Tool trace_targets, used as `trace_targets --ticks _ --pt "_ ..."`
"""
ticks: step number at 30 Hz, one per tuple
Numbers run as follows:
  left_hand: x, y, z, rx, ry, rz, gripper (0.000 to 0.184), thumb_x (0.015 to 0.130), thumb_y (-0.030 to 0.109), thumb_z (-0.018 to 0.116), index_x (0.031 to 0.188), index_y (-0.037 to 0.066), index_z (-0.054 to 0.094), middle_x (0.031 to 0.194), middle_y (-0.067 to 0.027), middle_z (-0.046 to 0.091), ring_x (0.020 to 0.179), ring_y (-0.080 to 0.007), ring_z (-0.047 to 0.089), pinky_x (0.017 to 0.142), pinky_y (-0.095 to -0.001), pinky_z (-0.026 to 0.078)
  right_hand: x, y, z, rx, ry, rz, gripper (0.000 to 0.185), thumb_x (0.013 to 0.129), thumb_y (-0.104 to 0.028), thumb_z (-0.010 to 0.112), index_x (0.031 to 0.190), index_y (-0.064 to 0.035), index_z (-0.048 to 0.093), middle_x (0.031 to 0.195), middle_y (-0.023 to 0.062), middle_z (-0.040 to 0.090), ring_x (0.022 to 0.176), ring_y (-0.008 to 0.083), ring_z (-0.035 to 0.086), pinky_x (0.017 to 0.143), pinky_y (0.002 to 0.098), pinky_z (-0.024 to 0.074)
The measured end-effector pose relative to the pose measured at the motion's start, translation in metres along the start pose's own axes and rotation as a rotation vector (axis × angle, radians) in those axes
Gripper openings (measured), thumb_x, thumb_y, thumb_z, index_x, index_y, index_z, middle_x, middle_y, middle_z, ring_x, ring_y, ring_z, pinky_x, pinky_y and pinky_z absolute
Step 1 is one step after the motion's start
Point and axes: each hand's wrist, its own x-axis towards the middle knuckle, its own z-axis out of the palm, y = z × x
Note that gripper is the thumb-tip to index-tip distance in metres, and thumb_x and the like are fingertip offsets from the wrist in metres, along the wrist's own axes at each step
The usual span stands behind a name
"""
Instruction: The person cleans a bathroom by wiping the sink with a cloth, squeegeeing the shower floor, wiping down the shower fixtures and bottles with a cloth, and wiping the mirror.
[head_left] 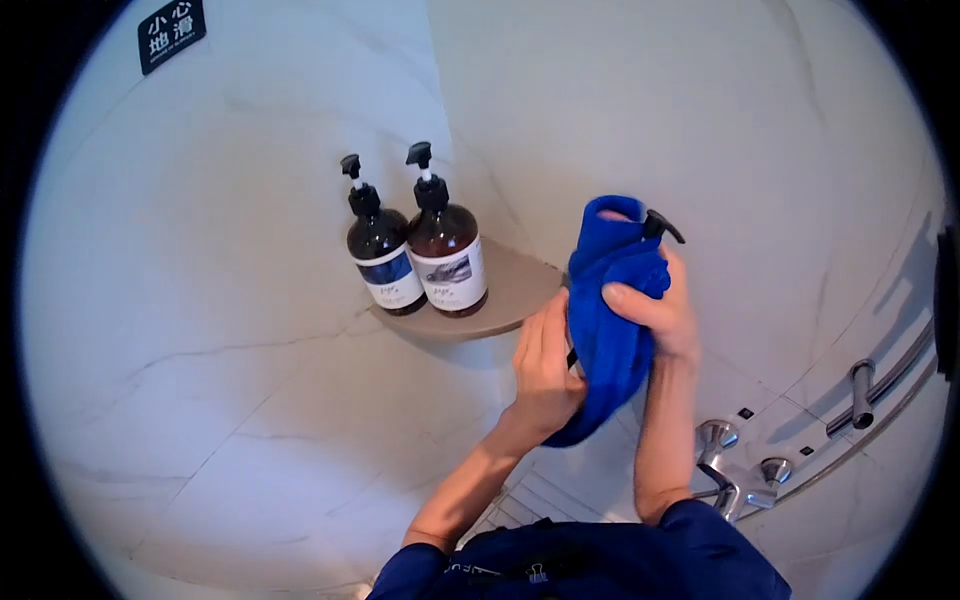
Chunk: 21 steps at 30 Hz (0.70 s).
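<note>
A blue cloth [612, 330] is bunched around a pump bottle held between my hands. Out of the cloth's upper right side pokes the bottle's black pump head [662, 226]; most of the body is covered. My right hand [672, 312] is closed around the cloth and bottle from the right, thumb pressing across the front. From the lower left, my left hand [545, 365] grips the wrapped bottle, and a small dark part shows by its fingers. To the left, a brown pump bottle with a blue label [385, 260] and another with a white label [448, 258] stand upright side by side.
Those two bottles rest on a grey corner shelf [510, 290]. At lower right, a chrome mixer tap [738, 482] and a metal rail [880, 392] are fixed to the marbled wall. A dark sign [172, 36] hangs at upper left.
</note>
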Motion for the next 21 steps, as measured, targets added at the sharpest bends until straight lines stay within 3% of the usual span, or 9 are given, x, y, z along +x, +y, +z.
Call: trace_targets --ticks 1,2,4,7,10,13,19,20,21 --pt "-0.005 0.006 -0.013 0.003 -0.007 -0.019 0.075 0.056 0.005 0.075 0.124 -0.002 0.044 0.11 -0.0241 0.053 0.099 -0.0388 0.053 0.087 -0.0405 0.043 0.004 -0.002 -0.007 0.023 -0.137 0.083 0.067 0.06 -0.013 0.076 0.118 0.0046 0.049 0.099 0.0109 0.061 0.088 0.0191 0.06 0.083 0.0333 0.0476" --pt "-0.008 0.012 -0.026 -0.412 -0.257 -0.331 0.08 0.053 0.008 0.078 0.125 -0.001 0.043 0.111 -0.0222 0.053 0.102 -0.0366 0.053 0.088 -0.0389 0.043 0.003 0.002 -0.006 0.027 -0.137 0.1 0.067 0.06 -0.013 0.076 0.118 0.0046 0.049 0.099 0.0109 0.061 0.088 0.0191 0.06 0.083 0.0333 0.0476" --pt "-0.019 0.014 -0.036 -1.106 -0.603 -0.795 0.087 0.05 0.012 0.081 0.127 0.001 0.043 0.113 -0.0195 0.054 0.104 -0.0331 0.053 0.089 -0.0371 0.042 0.002 0.019 -0.009 0.301 -0.503 0.178 0.071 0.058 -0.018 0.077 0.118 0.0067 0.048 0.105 0.0142 0.061 0.092 0.0215 0.061 0.084 0.0337 0.0472" --pt "-0.062 0.017 -0.035 -1.533 -0.59 -1.015 0.089 0.05 0.015 0.083 0.127 0.001 0.042 0.114 -0.0171 0.054 0.105 -0.0291 0.052 0.091 -0.0364 0.041 -0.012 0.038 -0.009 0.389 -0.557 0.252 0.068 0.064 -0.022 0.072 0.121 0.0048 0.046 0.108 0.0147 0.058 0.096 0.0223 0.058 0.086 0.0351 0.0456" --pt "-0.078 0.015 -0.042 -1.453 -0.619 -1.064 0.091 0.05 0.019 0.085 0.128 0.002 0.041 0.115 -0.0146 0.054 0.107 -0.0251 0.052 0.094 -0.0356 0.04 -0.044 0.059 -0.012 0.306 -0.236 0.302 0.065 0.07 -0.026 0.066 0.123 0.0029 0.044 0.112 0.0152 0.056 0.1 0.023 0.056 0.089 0.0366 0.0441" --pt "-0.07 0.005 -0.058 -1.076 -0.593 -0.925 0.093 0.05 0.023 0.087 0.128 0.002 0.04 0.116 -0.0122 0.055 0.108 -0.0211 0.052 0.096 -0.0349 0.04 -0.102 0.087 -0.007 0.242 0.138 0.391 0.062 0.076 -0.03 0.061 0.126 0.001 0.042 0.116 0.0157 0.054 0.104 0.0237 0.054 0.092 0.0381 0.0426" --pt "-0.053 0.001 -0.057 -0.292 0.034 -0.265 0.093 0.049 0.023 0.088 0.124 -0.002 0.038 0.106 -0.0122 0.058 0.096 -0.0196 0.059 0.085 -0.0313 0.048 -0.173 0.102 0.059 0.472 0.348 0.701 0.058 0.088 -0.038 0.05 0.131 -0.0029 0.037 0.123 0.0166 0.049 0.112 0.0252 0.05 0.097 0.041 0.0395" --pt "-0.054 -0.003 -0.06 -0.304 0.026 -0.323 0.094 0.05 0.024 0.088 0.124 -0.002 0.037 0.105 -0.0115 0.058 0.095 -0.0195 0.059 0.082 -0.0314 0.049 -0.169 0.098 0.067 0.528 0.377 0.708 0.057 0.09 -0.04 0.049 0.132 -0.0035 0.037 0.124 0.0168 0.049 0.113 0.0254 0.049 0.098 0.0415 0.039" --pt "-0.059 0.001 -0.065 -0.424 0.075 -0.512 0.091 0.051 0.022 0.088 0.123 -0.002 0.038 0.106 -0.0114 0.057 0.095 -0.0195 0.059 0.082 -0.0316 0.05 -0.16 0.089 0.074 0.609 0.455 0.694 0.051 0.083 -0.024 0.06 0.125 -0.0012 0.043 0.12 0.0136 0.053 0.106 0.0252 0.054 0.094 0.0386 0.0423"
